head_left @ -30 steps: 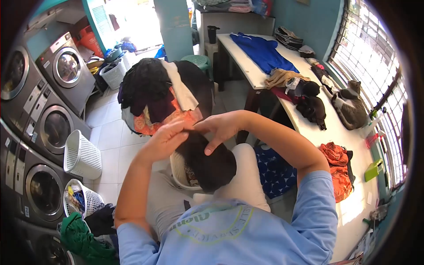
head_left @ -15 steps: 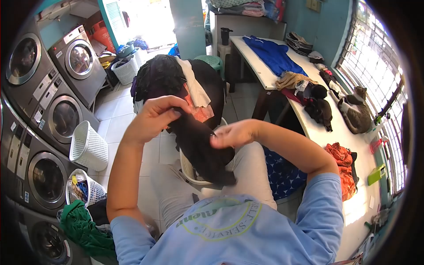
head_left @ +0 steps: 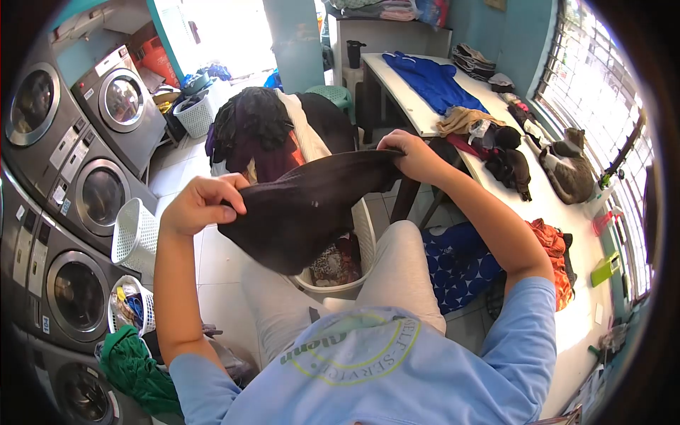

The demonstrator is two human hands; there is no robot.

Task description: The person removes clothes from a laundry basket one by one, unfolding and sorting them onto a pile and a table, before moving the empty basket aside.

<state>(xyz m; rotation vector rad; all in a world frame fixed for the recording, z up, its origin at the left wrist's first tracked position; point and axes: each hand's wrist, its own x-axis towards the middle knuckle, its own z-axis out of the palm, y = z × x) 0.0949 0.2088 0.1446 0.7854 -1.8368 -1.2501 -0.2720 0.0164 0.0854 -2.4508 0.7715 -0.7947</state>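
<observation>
A dark, nearly black piece of cloth [head_left: 304, 205] is stretched between my two hands above my lap; its exact kind of garment I cannot make out. My left hand [head_left: 204, 205] is closed in a pinch on its left end. At the upper right end, my right hand [head_left: 412, 157] grips the same cloth. Beneath it, between my knees, stands a pale laundry basket [head_left: 365, 237] with patterned clothes inside, partly hidden by the cloth. Just beyond rises a heap of dark clothes [head_left: 255, 127] with a cream ribbed piece [head_left: 306, 127] on it.
Stacked steel laundry machines [head_left: 74, 287] line the left, with white baskets [head_left: 134, 230] and a green cloth [head_left: 138, 368] beside them. The white table [head_left: 425, 117] on the right bears a blue garment [head_left: 432, 81], orange clothes [head_left: 549, 248] and a resting cat [head_left: 568, 170].
My hands have moved apart, the left outward and lower, the right up and forward. The dark cloth, hanging bunched before, is now spread wide between them.
</observation>
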